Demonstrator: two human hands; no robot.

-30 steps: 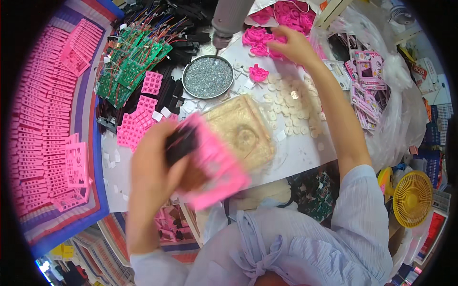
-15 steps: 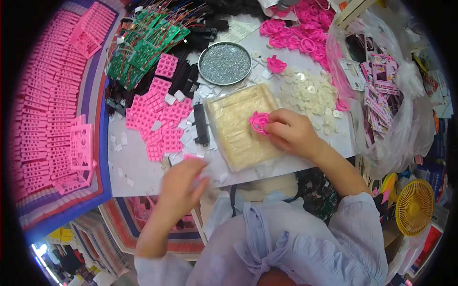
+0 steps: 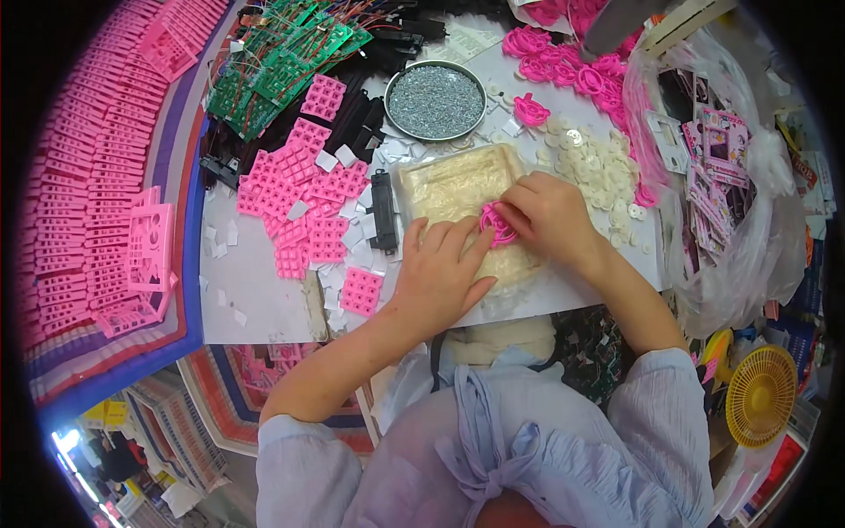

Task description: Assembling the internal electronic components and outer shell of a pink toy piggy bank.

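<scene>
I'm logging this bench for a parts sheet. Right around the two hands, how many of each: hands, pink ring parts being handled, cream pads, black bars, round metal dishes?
Hands: 2 (left hand, right hand)
Pink ring part at the fingers: 1
Cream pad: 1
Black bar: 1
Round metal dish: 1
Total: 6
</scene>
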